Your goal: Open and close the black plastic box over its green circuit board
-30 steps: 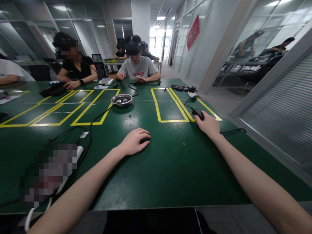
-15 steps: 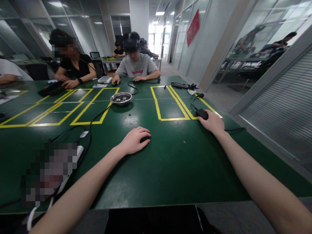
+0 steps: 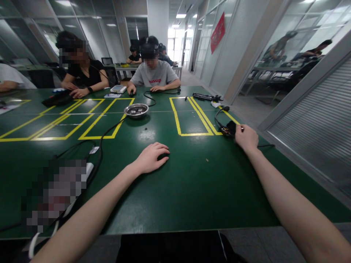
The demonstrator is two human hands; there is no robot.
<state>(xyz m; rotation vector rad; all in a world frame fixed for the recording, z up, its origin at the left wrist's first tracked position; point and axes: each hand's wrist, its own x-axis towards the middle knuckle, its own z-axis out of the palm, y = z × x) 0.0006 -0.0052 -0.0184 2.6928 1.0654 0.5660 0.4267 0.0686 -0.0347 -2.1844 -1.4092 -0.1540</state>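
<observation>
On the green table, my left hand (image 3: 152,157) lies palm down, its fingers curled over a small black rounded object (image 3: 163,156) that is mostly hidden. Farther right, my right hand (image 3: 246,138) grips the raised black cover (image 3: 231,128) of what looks like a wired computer mouse. The cover stands tilted up beside the palm. Under and left of it shows the mouse's open body (image 3: 225,130), with small coloured parts inside, too fine to make out. From the body a black cable (image 3: 216,118) loops up to a dark end piece (image 3: 226,108).
A steel bowl (image 3: 136,110) holds several small metal parts. Yellow tape (image 3: 196,134) outlines rectangles on the table. A black folded tripod-like object (image 3: 207,97) lies at the far edge. A white power strip (image 3: 88,171) and cables lie left. Two people sit across the table.
My right hand has drawn back slightly to the right and lifted the black cover, exposing the coloured inside. My left hand has stayed in place.
</observation>
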